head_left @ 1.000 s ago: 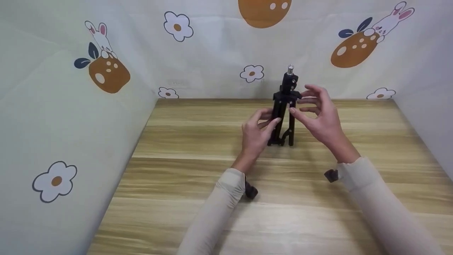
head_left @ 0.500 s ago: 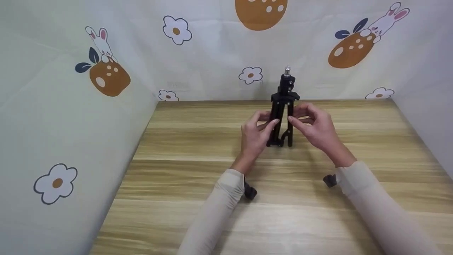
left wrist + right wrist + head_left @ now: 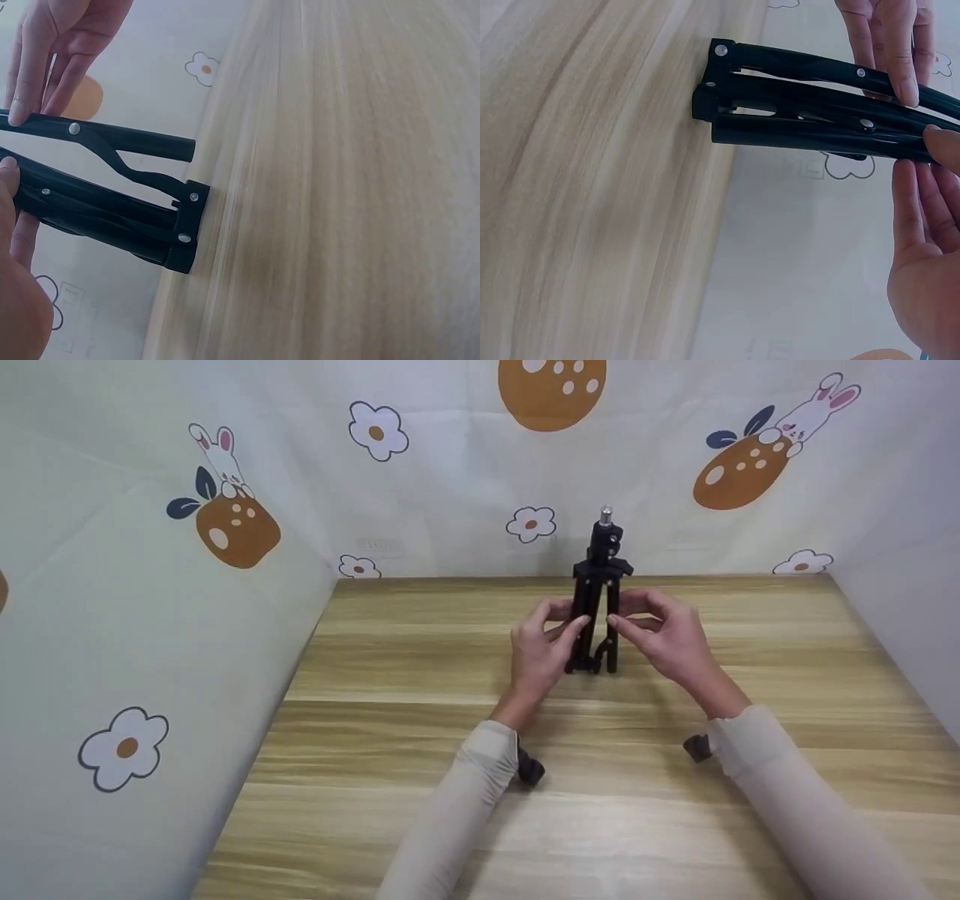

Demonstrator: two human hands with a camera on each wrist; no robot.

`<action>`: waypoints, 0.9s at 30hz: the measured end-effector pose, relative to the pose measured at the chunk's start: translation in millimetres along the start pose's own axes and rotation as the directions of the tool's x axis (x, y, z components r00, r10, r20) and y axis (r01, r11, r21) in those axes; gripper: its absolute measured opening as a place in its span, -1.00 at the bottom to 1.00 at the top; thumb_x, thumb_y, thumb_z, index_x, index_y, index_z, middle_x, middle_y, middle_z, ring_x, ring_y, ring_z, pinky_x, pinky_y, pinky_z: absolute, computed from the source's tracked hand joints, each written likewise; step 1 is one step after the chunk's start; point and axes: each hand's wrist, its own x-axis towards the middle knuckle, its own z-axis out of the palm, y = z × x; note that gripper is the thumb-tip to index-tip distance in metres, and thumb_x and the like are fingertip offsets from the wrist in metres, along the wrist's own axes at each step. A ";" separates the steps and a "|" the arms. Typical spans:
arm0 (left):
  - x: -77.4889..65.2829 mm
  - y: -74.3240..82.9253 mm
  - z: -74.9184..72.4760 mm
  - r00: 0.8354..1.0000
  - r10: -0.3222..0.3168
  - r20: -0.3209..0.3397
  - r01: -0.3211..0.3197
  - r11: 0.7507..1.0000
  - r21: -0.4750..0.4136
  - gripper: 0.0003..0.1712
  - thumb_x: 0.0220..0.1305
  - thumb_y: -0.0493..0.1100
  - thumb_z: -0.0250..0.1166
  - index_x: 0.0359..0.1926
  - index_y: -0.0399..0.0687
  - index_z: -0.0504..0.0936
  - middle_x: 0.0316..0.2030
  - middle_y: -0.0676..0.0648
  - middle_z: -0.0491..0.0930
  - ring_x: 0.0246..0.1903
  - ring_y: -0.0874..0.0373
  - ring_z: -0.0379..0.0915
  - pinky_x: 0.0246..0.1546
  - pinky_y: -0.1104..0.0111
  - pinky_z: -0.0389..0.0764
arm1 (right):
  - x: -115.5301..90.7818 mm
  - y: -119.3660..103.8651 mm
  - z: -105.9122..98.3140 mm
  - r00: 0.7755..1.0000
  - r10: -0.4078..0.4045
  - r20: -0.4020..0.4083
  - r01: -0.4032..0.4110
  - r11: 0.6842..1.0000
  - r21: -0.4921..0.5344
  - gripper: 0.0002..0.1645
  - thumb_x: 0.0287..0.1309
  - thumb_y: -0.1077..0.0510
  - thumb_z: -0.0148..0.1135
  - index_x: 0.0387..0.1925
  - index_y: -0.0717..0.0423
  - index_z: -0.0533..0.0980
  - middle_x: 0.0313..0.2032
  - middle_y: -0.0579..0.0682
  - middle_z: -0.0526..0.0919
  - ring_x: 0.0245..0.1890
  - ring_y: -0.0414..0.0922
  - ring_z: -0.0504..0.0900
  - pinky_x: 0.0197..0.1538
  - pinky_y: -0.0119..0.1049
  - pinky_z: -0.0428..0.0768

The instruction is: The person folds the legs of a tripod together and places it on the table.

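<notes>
A black tripod (image 3: 600,574) with a silver stud (image 3: 606,515) on top stands upright toward the back of the table, its legs nearly folded together. On its left side, my left hand (image 3: 541,641) grips the legs between thumb and fingers. My right hand (image 3: 671,641) pinches the right leg (image 3: 613,641), thumb in front and fingers behind. A gap separates that leg from the others, and a hinged brace (image 3: 127,165) links it to the lower bracket (image 3: 187,229). In the right wrist view, the right thumb and fingers (image 3: 911,202) close on the leg from both sides.
The wood-grain table (image 3: 375,780) meets a pale patterned backdrop (image 3: 442,487) just behind the tripod. Similar side walls rise at left and right. Dark wrist cameras (image 3: 530,767) hang by both sleeves.
My right hand has come down from beside the tripod's collar and taken hold of the right leg. The left hand keeps its grip. The head view has tilted slightly.
</notes>
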 end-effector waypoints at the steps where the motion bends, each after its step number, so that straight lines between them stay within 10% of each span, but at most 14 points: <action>1: -0.4 0.2 0.0 1.000 -0.002 -0.001 0.002 1.000 0.000 -0.76 0.36 -0.26 0.54 -0.04 -0.26 0.71 -0.12 -0.16 0.83 -0.09 0.15 0.79 0.00 0.41 0.86 | -0.8 0.0 0.3 1.000 0.004 -0.001 -0.004 1.000 0.005 -0.66 0.31 0.26 0.53 0.07 0.27 0.69 -0.03 0.23 0.81 -0.04 -0.26 0.80 0.06 -0.39 0.85; 27: -1.7 -1.5 0.6 1.000 0.003 -0.013 -0.002 1.000 0.020 -0.77 0.35 -0.25 0.54 -0.06 -0.26 0.71 -0.16 -0.17 0.85 -0.10 0.18 0.80 0.00 0.43 0.85 | -0.7 1.1 5.5 0.999 0.047 -0.002 -0.047 0.999 -0.002 -0.60 0.34 0.21 0.52 0.12 0.28 0.66 0.00 0.21 0.79 -0.02 -0.24 0.77 0.07 -0.48 0.82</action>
